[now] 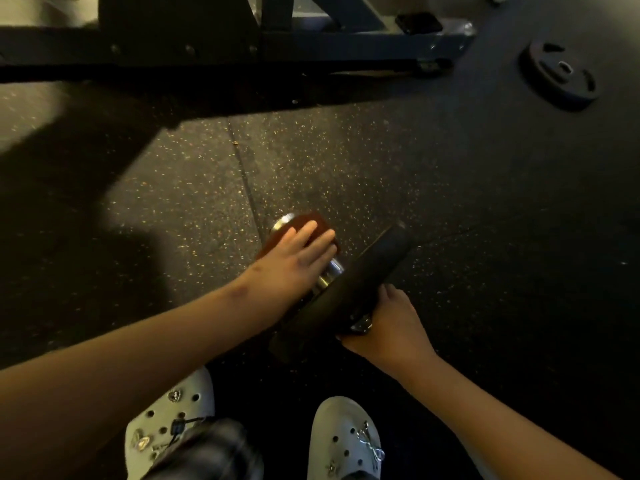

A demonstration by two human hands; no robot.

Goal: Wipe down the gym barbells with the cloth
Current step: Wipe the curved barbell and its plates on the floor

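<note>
Barbell (330, 270) sleeve under the cloth (313, 220), wiping in progress.
It lies low on the rubber floor (381, 168); the left hand (298, 254) presses fairly straight fingers onto the reddish cloth draped over the sleeve tip, and the right hand (391, 323) grips the rim of the weight plate (346, 296) mounted on it. Likely an early stage: the shaft is hidden, so I cannot tell whether it is clean.

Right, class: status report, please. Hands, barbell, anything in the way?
Left hand flat on cloth, pressing it over barbell end. Right hand gripping plate on the bar. Nothing blocking; spare plate lies well clear.
</note>
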